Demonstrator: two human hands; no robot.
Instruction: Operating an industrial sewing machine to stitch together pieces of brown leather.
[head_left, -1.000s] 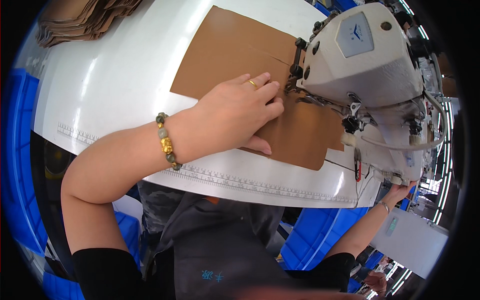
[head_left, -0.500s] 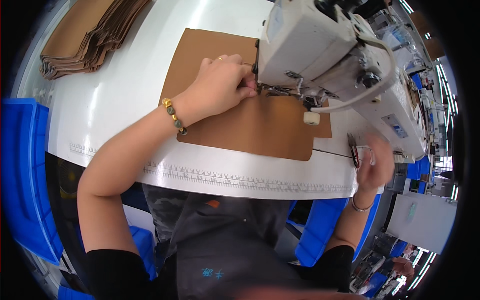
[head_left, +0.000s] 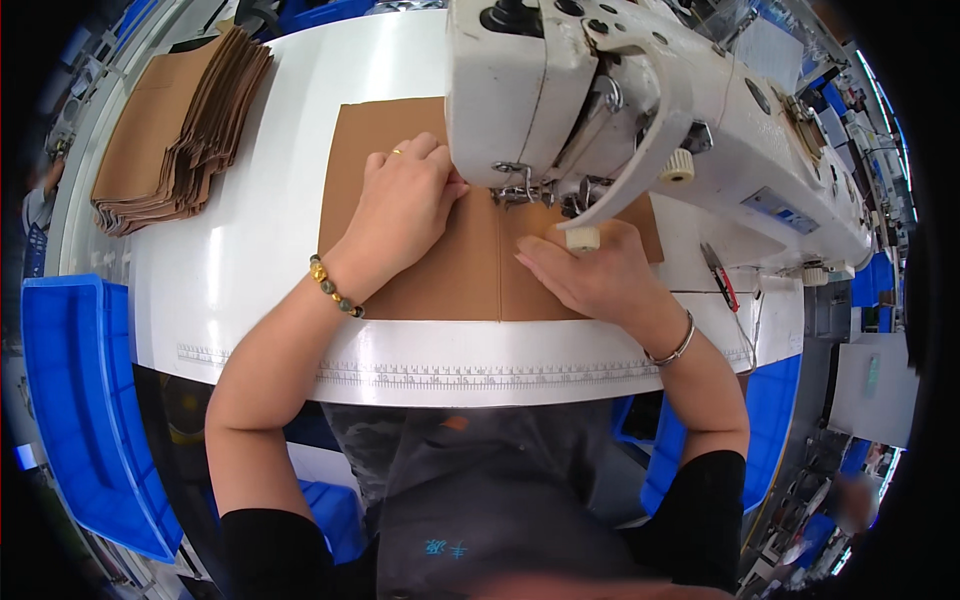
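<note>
Bright scene, soft glare on the white tabletop (head_left: 270,290), fisheye-bowed edges, black corners, blurred patch (head_left: 600,589) at bottom.

A sewing machine (head_left: 725,150) marks this a workshop.

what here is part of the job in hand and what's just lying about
In the job:
brown sheet, under the left hand and right hand
sewing machine, its head over the sheet
stack of brown pieces, probably, given the matching colour

Apparently lying about:
red-handled snips, untouched
blue bin, beside the white table
</note>
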